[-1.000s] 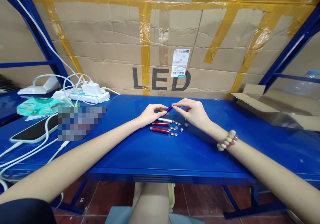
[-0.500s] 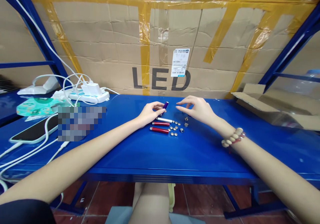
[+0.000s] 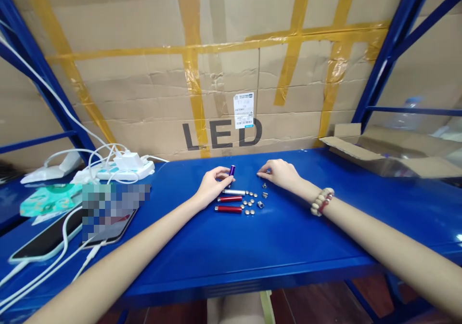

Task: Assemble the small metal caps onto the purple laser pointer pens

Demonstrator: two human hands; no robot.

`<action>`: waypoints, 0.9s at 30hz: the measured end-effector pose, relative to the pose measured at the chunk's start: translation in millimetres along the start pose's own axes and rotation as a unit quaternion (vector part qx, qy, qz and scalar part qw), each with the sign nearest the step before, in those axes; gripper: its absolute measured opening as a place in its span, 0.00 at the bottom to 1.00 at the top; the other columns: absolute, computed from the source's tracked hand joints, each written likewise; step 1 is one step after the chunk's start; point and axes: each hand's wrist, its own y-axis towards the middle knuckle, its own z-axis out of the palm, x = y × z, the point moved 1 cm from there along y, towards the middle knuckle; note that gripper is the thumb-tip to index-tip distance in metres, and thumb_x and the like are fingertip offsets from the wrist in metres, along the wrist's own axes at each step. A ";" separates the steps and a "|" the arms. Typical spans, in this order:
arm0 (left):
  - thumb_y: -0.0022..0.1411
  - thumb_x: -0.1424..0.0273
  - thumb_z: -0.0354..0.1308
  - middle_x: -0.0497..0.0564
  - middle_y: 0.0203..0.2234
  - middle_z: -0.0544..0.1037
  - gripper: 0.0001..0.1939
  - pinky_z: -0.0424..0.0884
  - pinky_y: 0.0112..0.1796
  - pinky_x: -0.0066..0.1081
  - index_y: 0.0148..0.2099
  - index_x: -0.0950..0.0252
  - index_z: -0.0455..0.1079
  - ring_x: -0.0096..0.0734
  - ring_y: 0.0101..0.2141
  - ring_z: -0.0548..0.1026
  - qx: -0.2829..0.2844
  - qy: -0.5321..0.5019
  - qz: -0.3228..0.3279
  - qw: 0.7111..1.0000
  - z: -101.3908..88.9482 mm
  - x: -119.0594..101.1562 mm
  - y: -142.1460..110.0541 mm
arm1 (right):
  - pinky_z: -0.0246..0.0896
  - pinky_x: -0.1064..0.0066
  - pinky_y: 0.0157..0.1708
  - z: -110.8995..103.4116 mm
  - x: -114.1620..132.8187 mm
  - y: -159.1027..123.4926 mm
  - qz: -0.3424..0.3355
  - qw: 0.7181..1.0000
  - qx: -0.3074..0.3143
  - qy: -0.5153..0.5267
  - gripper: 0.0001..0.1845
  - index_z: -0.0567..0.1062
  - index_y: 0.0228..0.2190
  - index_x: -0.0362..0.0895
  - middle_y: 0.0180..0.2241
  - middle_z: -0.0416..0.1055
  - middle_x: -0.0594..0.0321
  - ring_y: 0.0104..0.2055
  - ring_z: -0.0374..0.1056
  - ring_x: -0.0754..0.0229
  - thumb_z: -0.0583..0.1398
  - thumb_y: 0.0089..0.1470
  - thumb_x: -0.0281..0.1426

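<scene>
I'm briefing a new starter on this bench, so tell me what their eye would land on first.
First, the big cardboard box marked LED behind the blue table. Then, mid-table, the left hand holding a purple tube upright, the right hand beside it. Just in front lie two red tubes, a silver tube and scattered button cells.

**Both forearms extended, hands low and close together**

Left arm reaches in from lower left, forearm bare, angled up toward centre. Left hand (image 3: 212,185) rests low, palm down, fingers curled inward with thumb and forefinger pinched in a closed grip at the fingertips. Right arm enters from lower right, forearm bare, a beaded bracelet at the wrist. Right hand (image 3: 279,174) lies palm down, knuckles up, fingers bent and drawn loosely together, pointing left; whether it grips anything cannot be told. The two hands sit near each other, not touching.
</scene>
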 end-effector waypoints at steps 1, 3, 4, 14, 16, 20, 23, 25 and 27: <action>0.54 0.68 0.57 0.56 0.32 0.77 0.17 0.67 0.37 0.28 0.44 0.73 0.66 0.30 0.33 0.74 0.002 0.003 0.003 1.000 -0.3 0.0 0.1 | 0.54 0.76 0.29 -0.2 -0.9 0.6 0.001 1.000 -0.001 0.015 0.07 0.78 0.31 0.47 0.34 0.70 0.63 0.37 0.65 0.60 0.60 0.52 0.34; 0.55 0.66 0.56 0.57 0.31 0.77 0.17 0.67 0.36 0.28 0.44 0.74 0.67 0.31 0.33 0.74 0.008 0.012 0.009 1.000 -0.7 -0.5 -0.1 | 0.54 0.76 0.28 -1.4 -1.5 1.4 -0.002 0.999 -0.010 0.052 0.06 0.78 0.30 0.46 0.32 0.70 0.63 0.34 0.65 0.61 0.61 0.50 0.33; 0.55 0.65 0.55 0.57 0.31 0.77 0.18 0.67 0.35 0.28 0.43 0.74 0.68 0.31 0.33 0.74 0.012 0.017 0.011 1.000 -0.7 -1.0 -0.3 | 0.54 0.77 0.28 -2.5 -0.8 1.6 -0.006 0.997 -0.016 0.073 0.05 0.78 0.30 0.46 0.32 0.70 0.64 0.34 0.65 0.62 0.61 0.49 0.32; 0.56 0.67 0.55 0.52 0.37 0.75 0.13 0.64 0.34 0.26 0.42 0.66 0.73 0.29 0.35 0.72 -0.017 0.090 0.087 0.992 -1.6 -10.0 -2.2 | 0.61 0.80 0.33 -17.3 34.8 -9.4 -0.105 0.919 -0.069 0.374 0.12 0.77 0.32 0.40 0.32 0.70 0.63 0.34 0.67 0.68 0.60 0.50 0.37; 0.57 0.68 0.54 0.51 0.37 0.75 0.12 0.64 0.38 0.27 0.42 0.64 0.73 0.30 0.37 0.71 -0.011 0.106 0.111 0.988 -1.3 -11.5 -3.7 | 0.60 0.79 0.32 -17.1 36.4 -10.8 -0.119 0.905 -0.069 0.402 0.13 0.78 0.31 0.40 0.31 0.70 0.63 0.32 0.66 0.67 0.61 0.48 0.37; 0.59 0.68 0.52 0.50 0.32 0.74 0.12 0.63 0.40 0.29 0.43 0.63 0.73 0.29 0.35 0.70 -0.008 0.131 0.155 0.979 -1.5 -10.8 -4.5 | 0.58 0.78 0.31 -15.0 33.9 -10.2 -0.121 0.902 -0.038 0.413 0.14 0.78 0.31 0.39 0.30 0.70 0.62 0.31 0.65 0.67 0.62 0.46 0.37; 0.60 0.67 0.51 0.51 0.30 0.73 0.13 0.64 0.38 0.28 0.43 0.64 0.73 0.29 0.33 0.70 -0.016 0.136 0.173 0.975 -2.9 -10.0 -3.4 | 0.58 0.78 0.32 -13.9 32.3 -9.6 -0.118 0.895 -0.021 0.429 0.15 0.78 0.31 0.39 0.30 0.70 0.61 0.32 0.65 0.67 0.62 0.46 0.38; 0.60 0.68 0.51 0.50 0.28 0.73 0.13 0.63 0.38 0.28 0.43 0.64 0.74 0.29 0.33 0.69 -0.020 0.148 0.186 0.971 -3.8 -10.8 -3.2 | 0.59 0.78 0.33 -13.4 32.1 -9.8 -0.111 0.888 -0.011 0.447 0.17 0.77 0.32 0.38 0.31 0.70 0.60 0.33 0.66 0.66 0.63 0.45 0.39; 0.60 0.68 0.51 0.50 0.28 0.73 0.12 0.63 0.38 0.28 0.43 0.64 0.74 0.28 0.33 0.69 -0.023 0.160 0.196 0.967 -4.1 -12.4 -3.6 | 0.60 0.77 0.36 -13.0 32.4 -10.1 -0.107 0.882 -0.007 0.460 0.18 0.77 0.32 0.37 0.32 0.70 0.60 0.34 0.66 0.66 0.63 0.44 0.40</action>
